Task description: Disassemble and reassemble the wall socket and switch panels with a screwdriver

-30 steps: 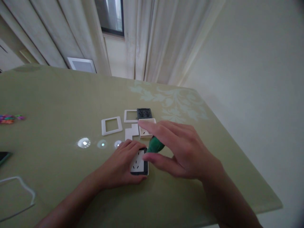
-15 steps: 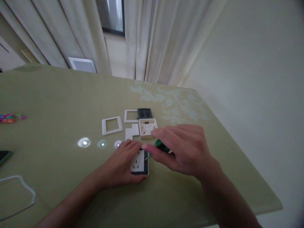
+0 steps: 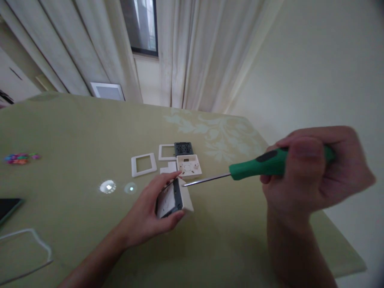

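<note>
Nearest, toward three o'clock, the right hand (image 3: 315, 180) is clenched around a screwdriver (image 3: 255, 168) with a green handle and a thin metal shaft. The tool's long axis runs from the fist toward nine o'clock, dipping slightly to eight. Its tip meets or nearly meets the wall of a boxy white plastic socket with a dark-grey edge (image 3: 177, 196); contact cannot be told. That socket lies at about eight o'clock from the right hand and sits inside the left hand (image 3: 147, 212), which grasps it between thumb and fingers, tilted, its slotted face turned toward ten o'clock. Beyond, toward twelve o'clock from the socket, an open white plastic box (image 3: 193, 171) rests on the pale green tabletop (image 3: 99, 232), with a dark-grey rectangular panel (image 3: 183, 148) just behind.
</note>
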### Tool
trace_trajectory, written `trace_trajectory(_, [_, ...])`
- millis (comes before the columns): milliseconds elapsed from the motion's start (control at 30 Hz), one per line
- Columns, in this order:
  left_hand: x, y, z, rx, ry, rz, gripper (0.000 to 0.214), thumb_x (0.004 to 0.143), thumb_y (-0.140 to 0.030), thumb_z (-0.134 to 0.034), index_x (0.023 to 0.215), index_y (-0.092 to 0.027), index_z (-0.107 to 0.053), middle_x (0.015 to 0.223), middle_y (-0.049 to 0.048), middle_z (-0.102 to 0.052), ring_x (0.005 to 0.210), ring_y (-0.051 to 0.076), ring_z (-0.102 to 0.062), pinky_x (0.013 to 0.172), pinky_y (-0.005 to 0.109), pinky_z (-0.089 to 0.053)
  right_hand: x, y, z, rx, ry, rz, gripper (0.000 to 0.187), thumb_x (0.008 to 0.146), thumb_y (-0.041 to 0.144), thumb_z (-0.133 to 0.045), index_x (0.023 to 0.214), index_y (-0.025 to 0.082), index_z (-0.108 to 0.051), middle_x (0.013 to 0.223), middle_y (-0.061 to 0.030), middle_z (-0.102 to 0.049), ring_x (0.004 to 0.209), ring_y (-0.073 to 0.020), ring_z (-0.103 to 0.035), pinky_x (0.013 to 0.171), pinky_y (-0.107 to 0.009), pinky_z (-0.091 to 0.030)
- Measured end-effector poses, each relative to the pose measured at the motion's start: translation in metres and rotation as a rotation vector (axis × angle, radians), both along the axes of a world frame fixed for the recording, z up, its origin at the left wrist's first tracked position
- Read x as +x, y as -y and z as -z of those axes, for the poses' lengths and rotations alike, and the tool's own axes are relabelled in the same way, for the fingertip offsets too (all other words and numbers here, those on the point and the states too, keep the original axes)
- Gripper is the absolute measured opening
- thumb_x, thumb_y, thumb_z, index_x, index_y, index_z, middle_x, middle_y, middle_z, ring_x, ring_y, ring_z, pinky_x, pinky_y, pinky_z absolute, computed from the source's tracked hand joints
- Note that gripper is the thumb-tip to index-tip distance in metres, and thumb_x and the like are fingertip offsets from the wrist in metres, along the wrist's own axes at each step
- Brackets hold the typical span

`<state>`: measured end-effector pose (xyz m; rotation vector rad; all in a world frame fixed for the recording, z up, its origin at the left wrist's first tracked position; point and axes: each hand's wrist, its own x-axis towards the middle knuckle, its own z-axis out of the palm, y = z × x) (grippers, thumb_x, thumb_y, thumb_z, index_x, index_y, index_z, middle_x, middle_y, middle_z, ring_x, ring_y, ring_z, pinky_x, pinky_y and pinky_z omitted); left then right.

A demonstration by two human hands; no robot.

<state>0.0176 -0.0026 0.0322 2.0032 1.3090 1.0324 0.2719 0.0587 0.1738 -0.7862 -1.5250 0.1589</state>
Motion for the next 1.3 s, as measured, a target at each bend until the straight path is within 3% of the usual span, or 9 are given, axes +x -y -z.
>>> trace_trajectory(133, [0.000,-0.003,0.002,0.115,-0.007,-0.062,0.078,0.085,-0.042,-0.085,0.153,-0.032,-0.047,0.149,0.0105,-0.062,0.135,0.036,-0.058,0.115,0.053,-0.047,-0.007,-0.012,0.001,0.264,-0.201,0.198,0.028,0.095,0.041,-0.071,0.075,0.023,-0.068,0.065,0.0010,-0.056,0.047,-0.0138,-0.059,0.039,-0.026,-0.030])
trace_trajectory(400, [0.004,0.001,0.007,0.090,0.093,-0.045,0.090,0.078,-0.037,-0.093,0.155,-0.037,-0.046,0.152,0.0090,-0.060,0.139,0.037,-0.056,0.117,0.054,-0.046,-0.014,-0.013,0.008,0.258,-0.156,0.237,0.026,0.094,0.043,-0.073,0.076,0.025,-0.069,0.061,0.0023,-0.055,0.043,-0.0129,-0.054,0.039,-0.028,-0.034])
trace_trajectory(500, [0.006,0.000,0.009,-0.149,0.471,-0.034,0.079,0.085,-0.047,-0.085,0.154,-0.037,-0.050,0.157,0.0093,-0.057,0.141,0.037,-0.056,0.116,0.055,-0.048,-0.014,-0.014,0.010,0.325,-0.122,0.261,0.027,0.091,0.047,-0.074,0.074,0.025,-0.069,0.063,0.0011,-0.057,0.048,-0.0151,-0.057,0.043,-0.030,-0.037])
trace_trajectory(667, [0.003,-0.008,-0.002,-0.674,1.391,-0.086,0.070,0.099,-0.062,-0.045,0.152,-0.018,-0.057,0.141,0.0185,-0.071,0.118,0.038,-0.074,0.093,0.053,-0.064,-0.022,-0.008,0.012,0.240,-0.188,0.325,0.028,0.094,0.049,-0.071,0.076,0.027,-0.070,0.068,-0.0026,-0.058,0.050,-0.0189,-0.058,0.044,-0.033,-0.032])
trace_trajectory(833, [0.003,-0.014,-0.021,-0.755,1.689,-0.250,0.057,0.106,-0.043,-0.042,0.150,-0.010,-0.058,0.135,0.0214,-0.075,0.105,0.031,-0.080,0.088,0.047,-0.067,-0.025,-0.002,0.013,0.233,-0.200,0.356,0.031,0.092,0.053,-0.073,0.074,0.029,-0.071,0.067,-0.0030,-0.053,0.057,-0.0216,-0.054,0.051,-0.037,-0.037])
trace_trajectory(933, [0.006,-0.015,-0.022,-0.759,1.712,-0.315,0.057,0.107,-0.039,-0.041,0.151,-0.007,-0.057,0.131,0.0235,-0.076,0.104,0.033,-0.081,0.085,0.047,-0.069,-0.022,-0.002,0.015,0.207,-0.190,0.266,0.031,0.092,0.056,-0.076,0.079,0.028,-0.073,0.072,-0.0025,-0.056,0.061,-0.0210,-0.061,0.049,-0.034,-0.042])
trace_trajectory(1033, [0.009,-0.014,-0.017,-0.763,1.749,-0.310,0.058,0.105,-0.036,-0.039,0.153,-0.007,-0.055,0.130,0.0232,-0.077,0.106,0.035,-0.081,0.087,0.052,-0.069,-0.023,-0.008,0.022,0.117,-0.216,-0.039,0.030,0.094,0.058,-0.076,0.093,0.028,-0.072,0.076,-0.0004,-0.063,0.061,-0.0197,-0.068,0.046,-0.031,-0.050])
trace_trajectory(1133, [0.011,-0.013,-0.012,-0.749,1.783,-0.197,0.062,0.100,-0.034,-0.043,0.154,-0.007,-0.054,0.130,0.0231,-0.078,0.106,0.036,-0.081,0.092,0.054,-0.067,-0.030,-0.022,0.036,-0.212,-0.202,-0.391,0.028,0.097,0.054,-0.074,0.097,0.026,-0.068,0.076,0.0024,-0.067,0.054,-0.0163,-0.069,0.043,-0.026,-0.053])
trace_trajectory(1300, [0.012,-0.012,-0.009,-0.763,1.807,-0.171,0.063,0.095,-0.028,-0.045,0.152,-0.004,-0.055,0.130,0.0237,-0.078,0.111,0.035,-0.080,0.093,0.050,-0.068,-0.041,-0.047,0.060,-0.572,-0.241,-0.474,0.031,0.094,0.050,-0.079,0.091,0.022,-0.066,0.071,0.0040,-0.068,0.052,-0.0131,-0.069,0.046,-0.022,-0.058])
